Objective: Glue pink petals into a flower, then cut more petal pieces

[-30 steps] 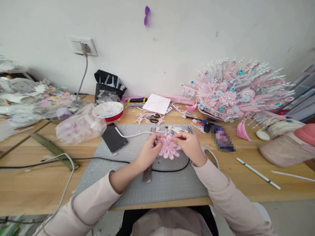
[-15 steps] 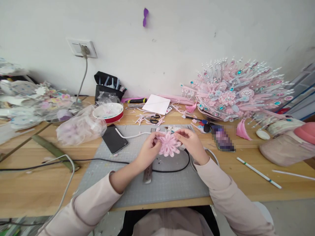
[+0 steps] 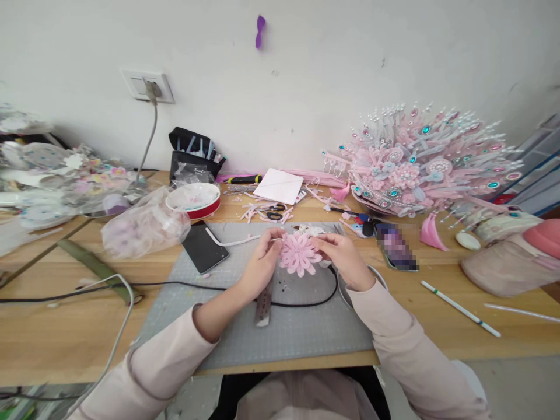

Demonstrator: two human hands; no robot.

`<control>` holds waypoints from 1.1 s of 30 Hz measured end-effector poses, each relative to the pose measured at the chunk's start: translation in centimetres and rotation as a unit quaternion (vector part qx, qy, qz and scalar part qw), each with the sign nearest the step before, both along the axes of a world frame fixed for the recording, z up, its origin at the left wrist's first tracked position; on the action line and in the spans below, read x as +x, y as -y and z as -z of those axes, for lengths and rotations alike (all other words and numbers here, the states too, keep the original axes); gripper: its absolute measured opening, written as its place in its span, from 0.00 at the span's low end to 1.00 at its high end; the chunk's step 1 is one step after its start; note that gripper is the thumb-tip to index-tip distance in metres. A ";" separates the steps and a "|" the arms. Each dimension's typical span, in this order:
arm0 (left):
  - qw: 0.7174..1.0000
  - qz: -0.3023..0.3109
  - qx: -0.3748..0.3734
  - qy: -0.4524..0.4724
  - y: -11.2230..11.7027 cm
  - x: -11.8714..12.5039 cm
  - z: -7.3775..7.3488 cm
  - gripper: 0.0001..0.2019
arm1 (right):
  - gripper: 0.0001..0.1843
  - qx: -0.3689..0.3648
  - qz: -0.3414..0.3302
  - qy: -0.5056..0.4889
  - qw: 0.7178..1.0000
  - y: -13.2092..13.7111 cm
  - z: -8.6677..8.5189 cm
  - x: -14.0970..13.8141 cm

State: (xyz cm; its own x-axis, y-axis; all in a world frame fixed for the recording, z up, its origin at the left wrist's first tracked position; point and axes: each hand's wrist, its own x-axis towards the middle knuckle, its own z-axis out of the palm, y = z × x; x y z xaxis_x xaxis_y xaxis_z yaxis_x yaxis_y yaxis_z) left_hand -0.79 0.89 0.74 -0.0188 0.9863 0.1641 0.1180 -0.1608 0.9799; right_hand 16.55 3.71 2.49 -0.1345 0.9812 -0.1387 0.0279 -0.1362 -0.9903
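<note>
A pink flower (image 3: 299, 254) made of looped petals is held up over the grey cutting mat (image 3: 219, 291). My left hand (image 3: 261, 263) pinches its left edge and my right hand (image 3: 343, 257) pinches its right edge, fingers closed on the petals. A metal ruler (image 3: 263, 303) lies on the mat under my left wrist. A black cable (image 3: 175, 285) runs across the mat below the flower.
A black phone (image 3: 203, 248) lies on the mat's left corner beside a red-rimmed tape roll (image 3: 195, 199) and a plastic bag (image 3: 142, 224). A large pink jewelled headdress (image 3: 415, 160) stands at the back right. Scissors (image 3: 273, 211), a white card (image 3: 278, 185) and pink scraps lie behind the mat.
Both hands have lifted the flower slightly away from me and turned it, so its face shows more fully now.
</note>
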 end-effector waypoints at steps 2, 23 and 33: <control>0.999 -0.003 0.010 -0.047 -0.3 -0.3 -0.1 0.11 | 0.12 0.009 0.005 0.003 1.000 0.0 0.1 0.0; 0.963 0.051 0.088 -0.251 -1.6 -1.7 -0.6 0.08 | 0.11 0.115 -0.035 0.109 0.987 0.7 1.1 -0.9; 0.967 0.023 0.033 -0.250 -0.7 -0.9 -1.5 0.08 | 0.12 0.132 -0.044 0.099 0.985 1.5 1.1 -1.7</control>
State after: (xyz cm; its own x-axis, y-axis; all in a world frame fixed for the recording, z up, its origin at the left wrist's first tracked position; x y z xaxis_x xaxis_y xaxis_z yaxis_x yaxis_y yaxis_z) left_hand -1.72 1.56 2.22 0.1233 0.9714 0.2029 0.5662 -0.2368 0.7896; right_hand 14.85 2.24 1.44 -0.2174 0.9722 0.0870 0.2236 0.1364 -0.9651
